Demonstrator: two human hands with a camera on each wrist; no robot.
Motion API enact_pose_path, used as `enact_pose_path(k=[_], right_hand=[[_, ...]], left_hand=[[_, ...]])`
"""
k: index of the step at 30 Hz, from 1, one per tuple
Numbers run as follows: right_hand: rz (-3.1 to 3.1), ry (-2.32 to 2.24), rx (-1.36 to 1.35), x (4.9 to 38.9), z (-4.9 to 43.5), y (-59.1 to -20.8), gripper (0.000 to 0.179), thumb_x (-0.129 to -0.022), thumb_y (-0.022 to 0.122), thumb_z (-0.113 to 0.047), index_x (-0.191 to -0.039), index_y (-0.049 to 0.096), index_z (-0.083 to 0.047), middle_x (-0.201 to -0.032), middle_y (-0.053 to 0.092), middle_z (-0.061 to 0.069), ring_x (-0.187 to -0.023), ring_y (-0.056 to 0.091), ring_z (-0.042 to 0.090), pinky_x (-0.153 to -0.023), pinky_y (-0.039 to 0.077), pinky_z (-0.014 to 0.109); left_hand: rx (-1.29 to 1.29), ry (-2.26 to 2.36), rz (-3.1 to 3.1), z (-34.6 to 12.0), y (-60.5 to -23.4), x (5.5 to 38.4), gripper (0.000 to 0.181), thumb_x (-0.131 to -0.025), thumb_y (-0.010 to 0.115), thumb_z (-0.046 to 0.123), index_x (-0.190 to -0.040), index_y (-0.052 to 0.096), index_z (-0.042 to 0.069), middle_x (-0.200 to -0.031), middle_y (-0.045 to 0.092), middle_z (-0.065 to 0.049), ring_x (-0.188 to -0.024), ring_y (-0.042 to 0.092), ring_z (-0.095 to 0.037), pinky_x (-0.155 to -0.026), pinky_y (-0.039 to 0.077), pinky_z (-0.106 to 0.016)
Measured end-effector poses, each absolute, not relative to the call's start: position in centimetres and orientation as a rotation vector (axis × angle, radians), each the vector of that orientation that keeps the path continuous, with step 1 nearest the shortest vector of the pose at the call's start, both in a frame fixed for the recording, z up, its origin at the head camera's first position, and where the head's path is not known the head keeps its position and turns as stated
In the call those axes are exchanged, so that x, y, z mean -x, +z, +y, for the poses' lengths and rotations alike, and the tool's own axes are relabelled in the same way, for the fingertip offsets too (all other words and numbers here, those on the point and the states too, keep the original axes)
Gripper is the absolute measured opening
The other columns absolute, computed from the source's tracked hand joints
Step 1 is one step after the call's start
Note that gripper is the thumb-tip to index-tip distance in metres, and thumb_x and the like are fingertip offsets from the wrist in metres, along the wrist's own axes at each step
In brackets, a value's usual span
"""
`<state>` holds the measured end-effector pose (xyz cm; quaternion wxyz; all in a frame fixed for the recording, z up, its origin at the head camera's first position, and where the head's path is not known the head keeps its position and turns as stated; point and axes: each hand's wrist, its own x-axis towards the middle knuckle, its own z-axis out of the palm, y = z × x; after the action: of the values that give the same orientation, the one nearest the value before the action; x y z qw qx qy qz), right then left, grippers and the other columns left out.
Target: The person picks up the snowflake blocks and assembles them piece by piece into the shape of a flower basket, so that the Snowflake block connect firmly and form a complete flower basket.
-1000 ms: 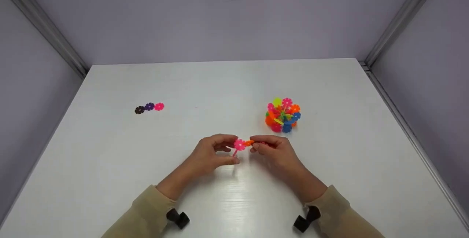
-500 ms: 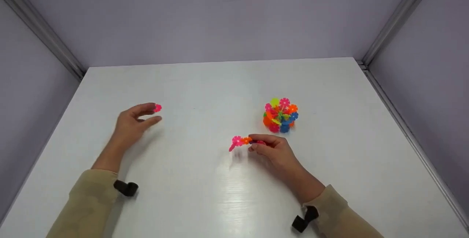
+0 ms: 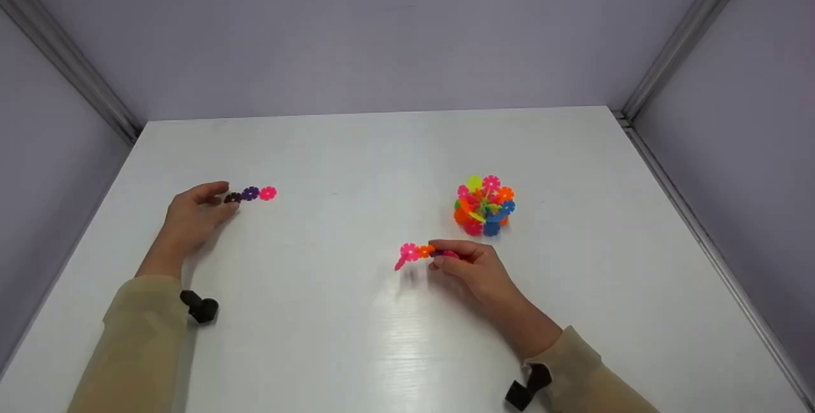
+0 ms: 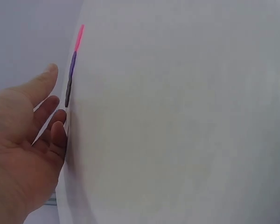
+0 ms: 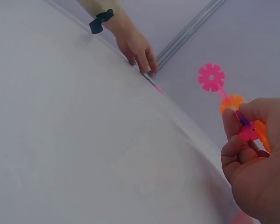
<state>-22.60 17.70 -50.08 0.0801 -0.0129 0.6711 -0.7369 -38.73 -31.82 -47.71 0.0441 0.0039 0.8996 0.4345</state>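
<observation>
In the head view my left hand (image 3: 194, 225) is at the left end of a row of notched plastic snowflake discs, its thumb and fingers spread at either side of the black disc (image 3: 233, 197). A purple disc (image 3: 250, 193) and a pink disc (image 3: 268, 193) continue the row; in the left wrist view the strip lies flat, with the black disc's (image 4: 68, 93) end just beyond the fingers. My right hand (image 3: 477, 273) pinches a chain of interlocked snowflake discs. Pink (image 5: 211, 77), orange (image 5: 231, 103) and purple (image 5: 243, 118) discs show, partly covered by the fingers.
A ball-like cluster of multicoloured snowflake discs (image 3: 484, 206) sits on the white table (image 3: 344, 311), behind my right hand. Pale walls (image 3: 382, 37) with metal corner rails (image 3: 697, 31) enclose the back and sides. Both wrists wear small black devices (image 3: 200, 307).
My left hand has left the chain and reached over to the flat row, passing its pink end to the black one. My right hand keeps holding the chain nearly in place.
</observation>
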Motion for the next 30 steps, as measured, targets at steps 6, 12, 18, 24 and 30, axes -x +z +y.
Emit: enact_pose_path(k=[6, 12, 18, 24, 30], right_hand=[[1.979, -2.215, 0.054, 22.4, 17.8, -50.2, 0.039, -0.1, 0.076, -0.01, -0.136, 0.069, 0.002, -0.128, 0.072, 0.015, -0.109, 0.074, 0.026, -0.1, 0.057, 0.036], [1.984, -2.21, 0.06, 22.4, 17.8, -50.1, 0.037, -0.1, 0.076, -0.011, -0.135, 0.071, 0.0, -0.129, 0.072, 0.015, -0.11, 0.073, 0.027, -0.099, 0.057, 0.036], [1.981, -2.214, 0.058, 22.5, 17.7, -50.2, 0.039, -0.1, 0.075, -0.01, -0.137, 0.069, 0.001, -0.128, 0.072, 0.014, -0.111, 0.073, 0.029, -0.098, 0.058, 0.036], [1.967, -2.227, 0.039, 22.6, 17.7, -50.3, 0.04, -0.099, 0.077, -0.012, -0.135, 0.07, 0.001, -0.127, 0.072, 0.015, -0.11, 0.073, 0.028, -0.098, 0.058, 0.037], [1.948, -2.257, 0.068, 22.7, 17.7, -50.5, 0.037, -0.1, 0.074, -0.007, -0.135, 0.069, 0.004, -0.124, 0.073, 0.015, -0.105, 0.074, 0.026, -0.099, 0.058, 0.038]], left_hand=[[-0.005, 1.251, 2.803, -31.5, -47.8, 38.8, 0.051, -0.107, 0.066, 0.021, -0.154, 0.054, 0.007, -0.148, 0.053, -0.023, -0.135, 0.047, -0.04, -0.116, 0.039, -0.056], [0.013, 1.232, 2.801, -30.8, -47.5, 38.3, 0.051, -0.107, 0.065, 0.017, -0.155, 0.051, 0.007, -0.141, 0.055, -0.022, -0.124, 0.047, -0.036, -0.108, 0.045, -0.048], [-0.057, 1.18, 2.82, -30.0, -47.5, 36.7, 0.046, -0.106, 0.067, 0.018, -0.148, 0.058, 0.002, -0.133, 0.06, -0.023, -0.118, 0.052, -0.035, -0.1, 0.046, -0.044], [-0.154, 1.169, 2.801, -27.7, -47.2, 34.1, 0.031, -0.105, 0.068, 0.017, -0.133, 0.068, 0.004, -0.127, 0.066, -0.019, -0.115, 0.057, -0.033, -0.097, 0.05, -0.044], [-0.312, 1.297, 2.701, -22.7, -47.0, 31.3, 0.037, -0.104, 0.069, 0.014, -0.141, 0.068, 0.008, -0.132, 0.069, -0.014, -0.114, 0.064, -0.028, -0.092, 0.056, -0.025]])
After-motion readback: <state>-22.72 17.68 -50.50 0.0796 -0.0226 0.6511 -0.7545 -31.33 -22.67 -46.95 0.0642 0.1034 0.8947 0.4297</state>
